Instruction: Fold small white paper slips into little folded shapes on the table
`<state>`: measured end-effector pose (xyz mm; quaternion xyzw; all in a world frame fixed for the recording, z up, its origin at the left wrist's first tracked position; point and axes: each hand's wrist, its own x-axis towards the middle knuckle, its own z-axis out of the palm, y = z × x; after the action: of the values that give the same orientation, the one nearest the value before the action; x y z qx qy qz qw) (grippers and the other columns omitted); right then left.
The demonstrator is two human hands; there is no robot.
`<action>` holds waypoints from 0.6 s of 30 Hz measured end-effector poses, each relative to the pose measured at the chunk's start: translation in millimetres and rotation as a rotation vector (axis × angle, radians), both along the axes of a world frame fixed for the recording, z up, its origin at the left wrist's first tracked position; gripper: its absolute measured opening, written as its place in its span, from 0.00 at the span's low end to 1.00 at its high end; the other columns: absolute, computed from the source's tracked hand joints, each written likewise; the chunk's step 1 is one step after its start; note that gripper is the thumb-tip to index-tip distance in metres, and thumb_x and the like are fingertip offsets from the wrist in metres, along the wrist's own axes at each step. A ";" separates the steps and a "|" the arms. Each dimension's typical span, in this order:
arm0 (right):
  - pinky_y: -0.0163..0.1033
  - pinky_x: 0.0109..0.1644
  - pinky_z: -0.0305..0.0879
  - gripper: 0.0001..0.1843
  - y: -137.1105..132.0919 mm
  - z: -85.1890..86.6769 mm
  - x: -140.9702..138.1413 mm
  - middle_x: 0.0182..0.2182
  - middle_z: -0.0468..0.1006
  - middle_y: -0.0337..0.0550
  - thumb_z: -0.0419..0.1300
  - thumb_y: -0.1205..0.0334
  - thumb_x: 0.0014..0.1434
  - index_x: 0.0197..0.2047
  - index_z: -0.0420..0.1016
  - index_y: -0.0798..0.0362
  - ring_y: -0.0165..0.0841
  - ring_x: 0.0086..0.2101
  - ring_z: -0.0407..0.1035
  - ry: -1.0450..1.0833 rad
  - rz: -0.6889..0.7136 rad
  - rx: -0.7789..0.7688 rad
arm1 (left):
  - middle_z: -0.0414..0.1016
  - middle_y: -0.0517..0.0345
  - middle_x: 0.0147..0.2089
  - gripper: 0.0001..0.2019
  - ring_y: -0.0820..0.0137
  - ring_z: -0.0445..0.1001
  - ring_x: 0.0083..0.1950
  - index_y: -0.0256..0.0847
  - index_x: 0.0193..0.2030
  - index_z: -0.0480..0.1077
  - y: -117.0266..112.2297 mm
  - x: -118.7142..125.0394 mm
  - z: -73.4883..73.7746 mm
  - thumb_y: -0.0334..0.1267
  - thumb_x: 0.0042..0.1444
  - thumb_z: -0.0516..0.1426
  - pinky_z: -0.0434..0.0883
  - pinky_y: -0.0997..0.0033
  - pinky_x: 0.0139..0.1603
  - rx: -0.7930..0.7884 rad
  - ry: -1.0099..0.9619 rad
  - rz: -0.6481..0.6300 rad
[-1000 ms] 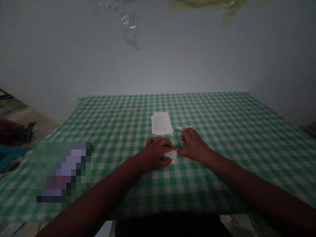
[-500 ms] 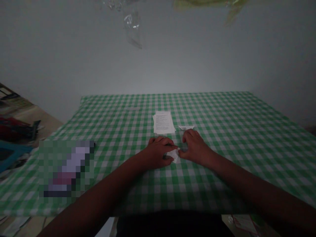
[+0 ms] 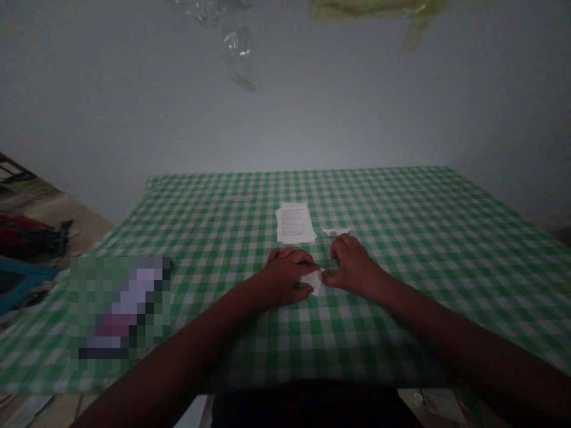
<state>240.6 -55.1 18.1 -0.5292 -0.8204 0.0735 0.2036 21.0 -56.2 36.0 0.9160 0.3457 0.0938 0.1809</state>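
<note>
A small folded piece of printed paper (image 3: 316, 282) lies on the green-and-white checked cloth, between my hands. My left hand (image 3: 285, 276) holds it down, index finger along its upper edge and thumb at its lower left. At the paper's right corner is the thumb of my right hand (image 3: 354, 266); the other fingers are bent and stand apart from that thumb. Just beyond my right fingers lies another folded paper (image 3: 336, 232), flat and narrow. A stack of printed sheets (image 3: 295, 224) sits ahead of my left hand.
The checked tablecloth (image 3: 401, 202) reaches back to a pale wall (image 3: 357, 107). On the left lies a pixelated oblong object (image 3: 129, 303). A clear plastic piece (image 3: 241, 56) hangs on the wall. Red and blue items (image 3: 27, 285) are beyond the table's left side.
The view has shifted very slightly. Both hands keep nearly the same place at the folded paper, and the stack lies as before.
</note>
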 end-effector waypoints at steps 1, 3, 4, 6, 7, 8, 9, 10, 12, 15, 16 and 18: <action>0.48 0.45 0.64 0.17 3.1 -0.3 1.9 0.35 0.65 0.46 0.66 0.58 0.45 0.32 0.61 0.50 0.42 0.40 0.62 0.004 -0.017 0.001 | 0.70 0.57 0.56 0.22 0.59 0.64 0.57 0.52 0.58 0.68 0.2 -0.1 -0.1 0.39 0.56 0.60 0.57 0.55 0.55 -0.001 0.002 0.000; 0.48 0.45 0.64 0.16 3.3 0.5 1.7 0.36 0.65 0.46 0.65 0.58 0.45 0.32 0.60 0.50 0.42 0.40 0.62 0.005 -0.036 0.001 | 0.70 0.57 0.56 0.23 0.59 0.64 0.58 0.53 0.59 0.68 0.7 -0.2 -0.4 0.39 0.55 0.60 0.57 0.54 0.55 -0.003 0.001 -0.002; 0.48 0.45 0.64 0.16 0.3 1.5 -0.4 0.36 0.65 0.46 0.65 0.59 0.46 0.32 0.61 0.50 0.42 0.40 0.62 0.003 -0.030 0.000 | 0.70 0.57 0.56 0.23 0.59 0.64 0.58 0.53 0.59 0.68 0.9 -0.2 -0.6 0.40 0.55 0.60 0.57 0.55 0.55 -0.004 0.001 -0.004; 0.48 0.46 0.63 0.14 -9.6 3.7 -7.3 0.36 0.65 0.46 0.64 0.60 0.46 0.32 0.61 0.51 0.42 0.40 0.62 -0.003 0.009 0.002 | 0.70 0.57 0.56 0.22 0.59 0.64 0.58 0.53 0.58 0.68 1.0 -0.2 -0.9 0.40 0.55 0.60 0.57 0.55 0.55 0.001 0.001 -0.001; 0.48 0.46 0.63 0.15 -14.7 4.7 -10.8 0.36 0.66 0.46 0.65 0.60 0.46 0.33 0.62 0.51 0.42 0.40 0.62 -0.013 0.057 -0.011 | 0.69 0.57 0.56 0.22 0.59 0.63 0.58 0.53 0.58 0.69 0.9 -0.1 -1.0 0.40 0.56 0.60 0.57 0.55 0.54 0.005 0.003 0.001; 0.48 0.46 0.63 0.15 -18.6 5.4 -13.7 0.36 0.66 0.46 0.65 0.59 0.45 0.33 0.62 0.51 0.42 0.40 0.62 -0.017 0.081 -0.020 | 0.70 0.57 0.57 0.21 0.59 0.63 0.58 0.52 0.57 0.69 0.8 -0.2 -1.1 0.40 0.56 0.60 0.57 0.56 0.54 0.009 0.005 0.003; 0.48 0.45 0.63 0.16 -20.7 5.8 -15.4 0.36 0.66 0.46 0.65 0.58 0.45 0.33 0.63 0.51 0.42 0.40 0.62 -0.016 0.078 -0.024 | 0.70 0.57 0.57 0.20 0.59 0.64 0.58 0.52 0.57 0.69 0.8 -0.2 -1.2 0.40 0.56 0.60 0.57 0.56 0.54 0.011 0.008 0.003; 0.47 0.45 0.63 0.16 -20.3 5.8 -15.6 0.36 0.66 0.46 0.66 0.58 0.45 0.33 0.63 0.51 0.42 0.40 0.62 -0.012 0.072 -0.031 | 0.70 0.57 0.56 0.20 0.59 0.64 0.58 0.52 0.57 0.69 0.7 -0.4 -1.5 0.40 0.56 0.60 0.57 0.56 0.53 0.013 0.010 0.002; 0.47 0.45 0.63 0.14 -13.0 5.1 -11.8 0.35 0.66 0.45 0.65 0.61 0.45 0.32 0.63 0.51 0.41 0.40 0.62 -0.015 0.052 -0.024 | 0.70 0.58 0.56 0.21 0.59 0.64 0.58 0.53 0.58 0.69 0.9 -0.8 -2.6 0.39 0.56 0.59 0.57 0.56 0.54 0.016 0.009 0.002; 0.46 0.44 0.63 0.15 3.2 3.1 -2.1 0.35 0.66 0.45 0.66 0.59 0.45 0.31 0.62 0.51 0.40 0.39 0.62 -0.011 -0.046 -0.035 | 0.69 0.58 0.57 0.23 0.59 0.63 0.59 0.54 0.59 0.68 1.6 -1.5 -4.7 0.39 0.56 0.60 0.56 0.55 0.55 0.017 0.005 -0.001; 0.46 0.44 0.63 0.16 6.2 2.7 -0.1 0.36 0.66 0.45 0.66 0.59 0.45 0.31 0.62 0.51 0.40 0.39 0.62 -0.010 -0.049 -0.032 | 0.69 0.58 0.57 0.23 0.58 0.63 0.59 0.54 0.59 0.67 1.8 -1.6 -5.2 0.39 0.56 0.60 0.56 0.55 0.55 0.016 0.007 -0.003; 0.47 0.45 0.63 0.15 5.6 2.8 0.0 0.36 0.66 0.45 0.65 0.59 0.46 0.31 0.62 0.51 0.41 0.40 0.62 -0.015 -0.029 -0.020 | 0.69 0.58 0.57 0.23 0.58 0.63 0.59 0.54 0.59 0.67 2.0 -1.5 -5.4 0.40 0.55 0.60 0.57 0.55 0.55 0.012 0.009 -0.004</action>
<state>240.6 -49.5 20.8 -0.5436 -0.8134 0.0749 0.1932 19.6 -54.2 30.5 0.9182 0.3440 0.0913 0.1738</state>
